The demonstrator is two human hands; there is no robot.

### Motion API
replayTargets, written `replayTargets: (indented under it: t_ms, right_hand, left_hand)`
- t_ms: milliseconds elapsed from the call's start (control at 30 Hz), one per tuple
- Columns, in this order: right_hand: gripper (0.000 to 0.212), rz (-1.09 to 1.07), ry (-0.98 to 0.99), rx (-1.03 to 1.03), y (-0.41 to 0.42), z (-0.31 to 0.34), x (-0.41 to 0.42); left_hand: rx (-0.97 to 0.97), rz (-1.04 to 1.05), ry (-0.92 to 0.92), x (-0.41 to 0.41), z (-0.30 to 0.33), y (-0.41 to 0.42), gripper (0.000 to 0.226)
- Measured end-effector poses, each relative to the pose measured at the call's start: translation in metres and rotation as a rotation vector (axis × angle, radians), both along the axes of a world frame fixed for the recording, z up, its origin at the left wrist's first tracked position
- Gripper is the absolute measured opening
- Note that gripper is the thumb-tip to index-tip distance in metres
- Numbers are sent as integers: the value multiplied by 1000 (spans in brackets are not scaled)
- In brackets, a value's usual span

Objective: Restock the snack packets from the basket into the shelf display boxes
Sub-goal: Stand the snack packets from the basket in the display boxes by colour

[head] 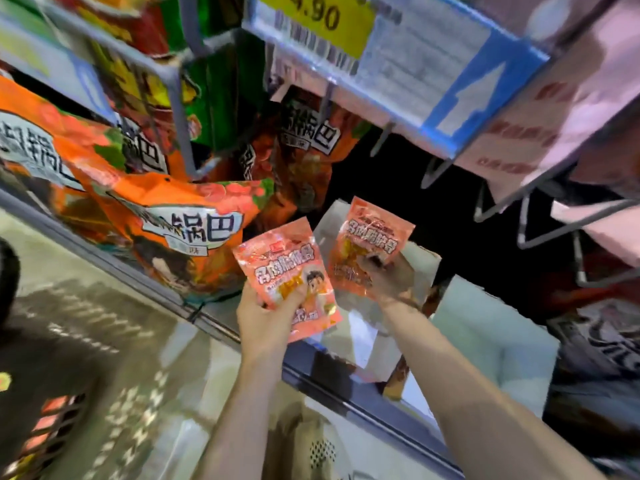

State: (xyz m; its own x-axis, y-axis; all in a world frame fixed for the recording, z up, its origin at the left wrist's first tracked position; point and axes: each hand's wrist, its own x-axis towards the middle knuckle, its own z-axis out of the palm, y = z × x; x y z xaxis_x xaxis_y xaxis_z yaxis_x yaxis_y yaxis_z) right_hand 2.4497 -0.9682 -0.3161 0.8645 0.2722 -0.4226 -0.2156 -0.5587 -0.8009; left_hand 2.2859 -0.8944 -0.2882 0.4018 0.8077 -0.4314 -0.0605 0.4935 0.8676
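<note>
Left hand and right hand, each grip grasping one pink snack packet, raise them toward the white display box on the shelf, apparently ready for insertion.

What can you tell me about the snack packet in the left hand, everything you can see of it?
The packet in the left hand is a small, flat pouch of glossy salmon-pink plastic film, printed with large white characters, a cartoon figure and a clear patch showing something orange-brown inside. It looks sealed and full. It is held upright, tilted slightly, with its face to the camera. The left hand grips its lower left corner, thumb across the front. It sits before the shelf edge, just left of a similar packet in the right hand, apparently not touching it.
</note>
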Motion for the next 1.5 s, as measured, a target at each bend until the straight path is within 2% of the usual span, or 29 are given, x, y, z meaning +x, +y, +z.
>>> replayTargets:
  t_ms: [100,200,433,767,933,1100,1300,1500]
  right_hand:
    - [26,-21,-242,72,13,3,4]
    - [23,-16,-273,142,30,3,3]
    - [22,-6,-298,34,41,-14,7]
    - [22,-29,-117,105,35,-22,-1]
    - [27,9,-104,55,35,-18,-11]
    - [22,45,-95,60,40,-18,-18]
    - [30,65,-111,24,45,-18,-19]
    - [31,-18,36,79,39,0,-27]
  left_hand:
    - [-10,-32,-33,12,-10,1,34]
    - [-20,-53,-55,16,-21,2,34]
    - [-57,-62,-32,6,-36,3,35]
    - [-49,-144,2,-11,-30,3,33]
    - [-55,-141,-8,-25,-25,8,35]
    - [-75,-98,0,-30,-25,10,37]
    - [-39,-120,29,-30,-30,11,37]
    - [-42,-148,25,-31,-30,9,40]
